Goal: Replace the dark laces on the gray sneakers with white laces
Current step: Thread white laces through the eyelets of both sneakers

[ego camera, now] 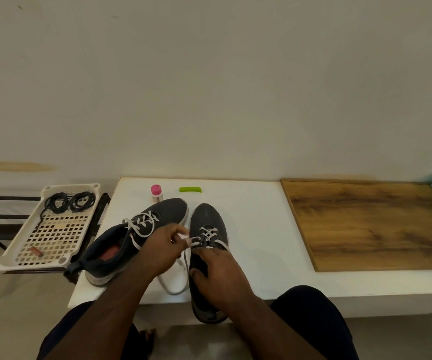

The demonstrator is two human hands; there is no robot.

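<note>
Left hand (pixel 164 246) pinches the white lace (pixel 176 288); right hand (pixel 218 274) apparently grips the right sneaker (pixel 208 222).

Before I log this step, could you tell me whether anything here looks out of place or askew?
Mildly: the right sneaker overhangs the white table's front edge at its heel, and the left sneaker lies tipped onto its side. Nothing looks spilled or damaged.

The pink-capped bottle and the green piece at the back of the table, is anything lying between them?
No. In the head view, only bare white table shows between the bottle and the green piece.
</note>
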